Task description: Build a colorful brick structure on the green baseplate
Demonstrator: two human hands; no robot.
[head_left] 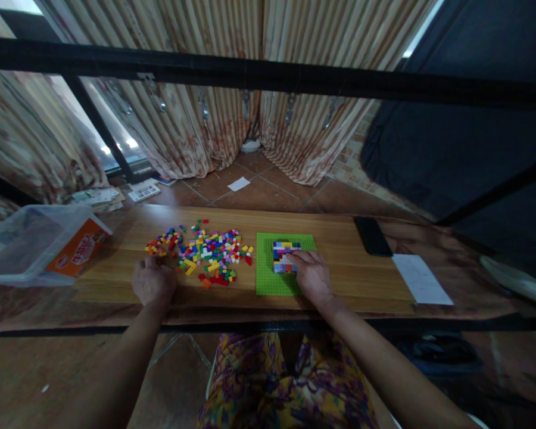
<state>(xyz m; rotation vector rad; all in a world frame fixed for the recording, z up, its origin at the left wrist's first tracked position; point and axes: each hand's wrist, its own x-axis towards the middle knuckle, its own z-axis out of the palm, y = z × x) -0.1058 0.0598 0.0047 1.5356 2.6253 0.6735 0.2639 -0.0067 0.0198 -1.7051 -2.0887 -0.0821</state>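
Observation:
My right hand (313, 276) reaches over a small multicoloured build of toy bricks (279, 266), its fingers together and touching the build's right part. Whether a loose brick sits under the fingertips is hidden. The build stands on a green studded baseplate (264, 282). At the left, my left hand (153, 282) rests closed on the wooden board, by the near edge of a group of loose toy bricks (163, 243). Its fingers curl out of sight, so anything in them is hidden. Between the hands spreads a larger pile of loose toy bricks (214, 247) in many colours.
A clear plastic box (22, 253) with an orange label stands left of the wooden board (339, 286). Right of the baseplate lie a black phone (372, 236) and a white sheet of paper (422, 279). A dark bar (268, 74) crosses above the table.

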